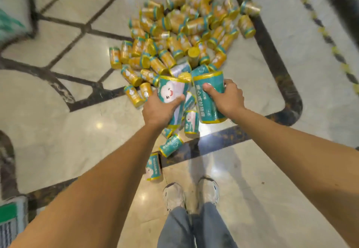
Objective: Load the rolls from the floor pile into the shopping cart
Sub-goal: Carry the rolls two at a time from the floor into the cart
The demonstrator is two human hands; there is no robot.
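Note:
A big pile of yellow and teal wrapped rolls (182, 31) lies on the marble floor ahead of me. My left hand (159, 109) grips a teal roll with a cartoon cloud face (172, 90), held above the floor. My right hand (226, 98) grips another teal roll with yellow rims (208, 84), thumb across its front. Several loose teal rolls (171, 146) lie on the floor below my hands, one more (153, 168) near my feet. The frame is motion-blurred.
My two white shoes (191, 193) stand on the glossy floor just behind the nearest rolls. A green and grey cart part (11, 218) shows at the bottom left corner. A blurred dark frame with green (11, 24) sits at the upper left.

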